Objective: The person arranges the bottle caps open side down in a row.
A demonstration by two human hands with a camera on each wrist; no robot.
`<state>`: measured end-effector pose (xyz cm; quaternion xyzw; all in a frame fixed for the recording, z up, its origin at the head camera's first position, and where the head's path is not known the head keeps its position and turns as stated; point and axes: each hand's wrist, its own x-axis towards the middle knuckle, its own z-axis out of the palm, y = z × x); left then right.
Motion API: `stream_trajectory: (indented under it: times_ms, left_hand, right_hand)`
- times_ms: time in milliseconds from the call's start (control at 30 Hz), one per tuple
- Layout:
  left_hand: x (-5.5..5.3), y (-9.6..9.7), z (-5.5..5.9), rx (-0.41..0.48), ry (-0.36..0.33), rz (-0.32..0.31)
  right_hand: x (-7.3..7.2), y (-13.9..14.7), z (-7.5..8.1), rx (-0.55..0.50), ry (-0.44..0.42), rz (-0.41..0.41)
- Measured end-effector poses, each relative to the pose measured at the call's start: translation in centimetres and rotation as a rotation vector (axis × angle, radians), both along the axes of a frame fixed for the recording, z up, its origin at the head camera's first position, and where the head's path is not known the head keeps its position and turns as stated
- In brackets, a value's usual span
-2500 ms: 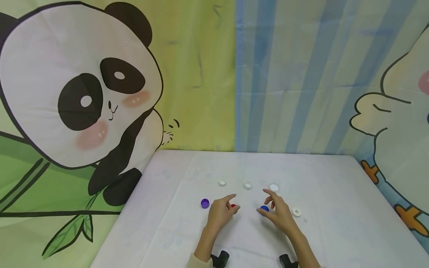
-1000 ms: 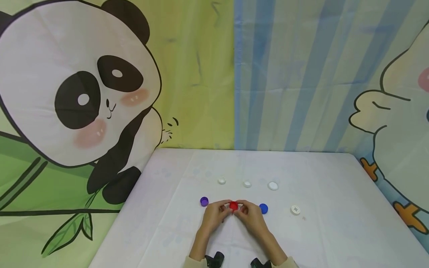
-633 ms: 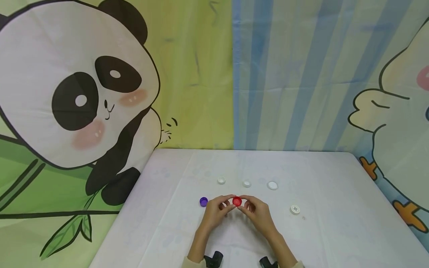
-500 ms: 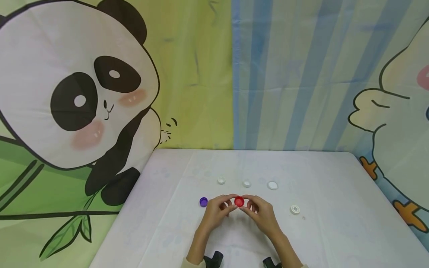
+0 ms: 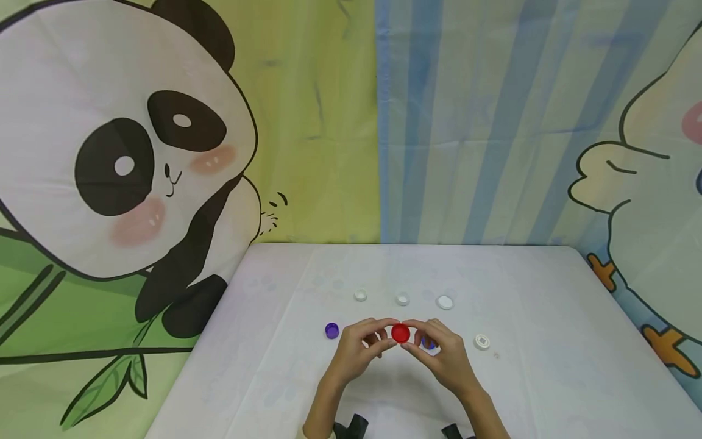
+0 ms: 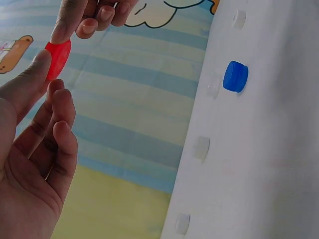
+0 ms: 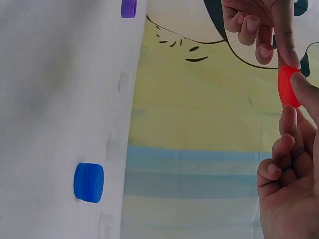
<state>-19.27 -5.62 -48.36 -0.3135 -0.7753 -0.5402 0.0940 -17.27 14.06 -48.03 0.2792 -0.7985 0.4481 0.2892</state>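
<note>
Blue cap (image 5: 430,345) partly hidden behind right hand (image 5: 450,360) pinching red cap (image 5: 400,333).

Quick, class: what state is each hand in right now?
Left hand: holding one side of the round red plastic cap.
Right hand: holding the same cap's other side.

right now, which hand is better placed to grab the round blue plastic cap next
Likely the right hand: in the head view it partly hides the blue cap, while the left hand sits farther off. Both pinch the round red plastic cap.
</note>
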Motion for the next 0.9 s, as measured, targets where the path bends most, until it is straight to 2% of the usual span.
stream_trajectory:
  times_ms: [200, 333, 467, 533, 733, 833, 900]
  left_hand:
    - [0.6, 0.3, 0.8, 0.011, -0.017, -0.006]
    - [1.2, 0.4, 1.8, 0.036, -0.033, -0.027]
    - [1.7, 0.4, 2.7, 0.07, -0.086, -0.065]
    - [1.6, 0.4, 2.7, 0.081, -0.154, -0.073]
    - [1.1, 0.2, 1.7, 0.173, -0.49, -0.083]
    - [1.0, 0.1, 1.6, 0.197, -0.585, -0.085]
    - [1.0, 0.1, 1.5, 0.202, -0.622, -0.079]
  right_hand:
    - [0.2, 0.2, 0.4, -0.004, 0.052, 0.023]
    - [0.2, 0.4, 0.4, -0.004, 0.076, 0.022]
    - [0.1, 0.5, 0.3, 0.0, 0.105, 0.015]
    - [0.2, 0.5, 0.4, 0.001, 0.116, 0.011]
    - [0.9, 0.0, 2.1, -0.013, 0.144, 0.028]
    - [1.1, -0.2, 2.5, -0.014, 0.152, 0.037]
    - [0.9, -0.1, 2.1, -0.007, 0.153, 0.036]
